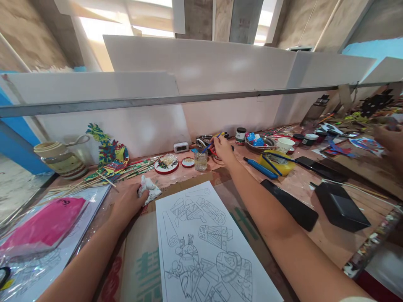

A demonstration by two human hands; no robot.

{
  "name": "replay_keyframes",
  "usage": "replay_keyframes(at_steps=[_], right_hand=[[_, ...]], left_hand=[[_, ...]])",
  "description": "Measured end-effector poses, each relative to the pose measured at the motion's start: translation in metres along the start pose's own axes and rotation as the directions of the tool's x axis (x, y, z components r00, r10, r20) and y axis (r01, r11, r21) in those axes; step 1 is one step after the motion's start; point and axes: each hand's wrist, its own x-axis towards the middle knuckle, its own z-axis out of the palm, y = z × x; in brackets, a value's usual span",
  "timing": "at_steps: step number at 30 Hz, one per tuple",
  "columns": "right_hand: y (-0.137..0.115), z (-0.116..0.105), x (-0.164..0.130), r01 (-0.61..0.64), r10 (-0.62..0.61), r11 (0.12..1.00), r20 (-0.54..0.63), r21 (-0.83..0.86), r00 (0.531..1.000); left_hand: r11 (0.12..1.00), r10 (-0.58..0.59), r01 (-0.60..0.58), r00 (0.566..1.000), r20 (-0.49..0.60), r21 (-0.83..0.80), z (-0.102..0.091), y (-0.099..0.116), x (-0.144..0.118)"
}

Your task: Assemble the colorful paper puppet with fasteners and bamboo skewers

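My right hand [223, 149] reaches to the back of the table, fingers closed round a thin blue paintbrush [208, 147]. The brush slants down to the mouth of a glass jar of water [200, 162]; I cannot tell whether its tip is wet. At the left, my left hand [130, 200] pinches a crumpled, stained white tissue [150, 189] resting on the table. Between my forearms lies a white sheet with black line drawings [195, 218], uncoloured, on top of a flattened cardboard piece [138, 247].
Beside the jar are a lid of coloured bits [166, 163] and a small white digital clock [181, 147]. Rightward lie a blue cutter [260, 167], a yellow bowl [281, 163], a phone [291, 204] and a black box [341, 205]. A pink pouch [47, 224] lies left. Another person's hand [388, 136] shows far right.
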Motion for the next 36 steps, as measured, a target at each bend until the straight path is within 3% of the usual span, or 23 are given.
replay_keyframes(at_steps=[10,17,36], right_hand=[[-0.001,-0.005,-0.001,0.057,-0.062,0.994,-0.047,-0.093,0.997],[-0.006,0.000,-0.003,0.103,-0.101,0.986,0.021,-0.131,0.995],[-0.020,-0.006,-0.009,0.189,-0.208,0.941,-0.039,-0.281,0.977]], left_hand=[[1.000,-0.009,0.009,1.000,0.006,0.007,-0.003,0.002,0.000],[1.000,0.009,-0.009,1.000,0.013,0.006,-0.004,0.002,0.000],[0.999,0.003,-0.004,1.000,0.013,0.047,-0.002,0.000,0.000]])
